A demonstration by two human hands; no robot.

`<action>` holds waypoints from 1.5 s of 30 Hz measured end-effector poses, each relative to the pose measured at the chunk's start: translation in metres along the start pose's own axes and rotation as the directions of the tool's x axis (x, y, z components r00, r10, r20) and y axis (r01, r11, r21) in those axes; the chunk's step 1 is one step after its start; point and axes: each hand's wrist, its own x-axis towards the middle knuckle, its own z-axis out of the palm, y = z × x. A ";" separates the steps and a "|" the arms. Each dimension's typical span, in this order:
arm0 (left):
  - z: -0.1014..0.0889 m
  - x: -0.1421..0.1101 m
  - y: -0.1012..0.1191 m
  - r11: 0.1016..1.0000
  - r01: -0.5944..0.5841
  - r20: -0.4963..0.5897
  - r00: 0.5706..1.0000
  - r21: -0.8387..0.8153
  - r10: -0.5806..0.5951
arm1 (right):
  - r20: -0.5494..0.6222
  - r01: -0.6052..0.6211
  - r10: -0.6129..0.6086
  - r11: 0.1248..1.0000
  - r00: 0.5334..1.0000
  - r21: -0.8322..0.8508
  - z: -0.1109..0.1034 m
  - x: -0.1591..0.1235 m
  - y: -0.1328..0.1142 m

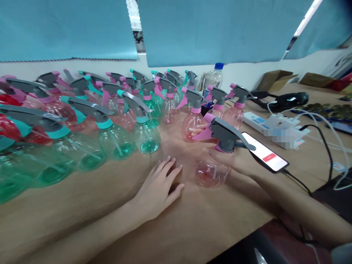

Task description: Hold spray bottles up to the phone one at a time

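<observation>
My right hand [238,161] is wrapped round a pink transparent spray bottle [211,170] with a grey trigger head and pink nozzle, holding it upright on the brown table [192,223]. My left hand [159,189] rests flat on the table just left of that bottle, fingers stretched out and holding nothing. Behind them stand several more spray bottles: pink ones [194,123] at centre right, green ones [145,135] at centre and left.
A phone [265,152] with a lit screen and a cable lies right of the held bottle. A white power strip [275,126], a black handheld device [288,101], a clear water bottle [214,77] and cardboard boxes [276,79] sit at the back right.
</observation>
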 end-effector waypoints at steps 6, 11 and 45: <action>-0.001 0.001 0.000 1.000 0.002 -0.010 1.000 -0.006 -0.002 | 0.012 0.005 -0.004 0.997 1.000 -0.075 -0.004 -0.006 -0.005; 0.000 0.000 0.001 1.000 0.005 0.000 1.000 0.006 -0.005 | 0.013 0.045 -0.046 0.999 0.999 0.024 -0.002 -0.023 0.008; 0.003 -0.008 0.012 0.992 0.109 -0.148 0.984 0.068 -0.098 | 0.153 0.235 -0.182 0.833 0.971 -0.501 0.061 0.062 0.000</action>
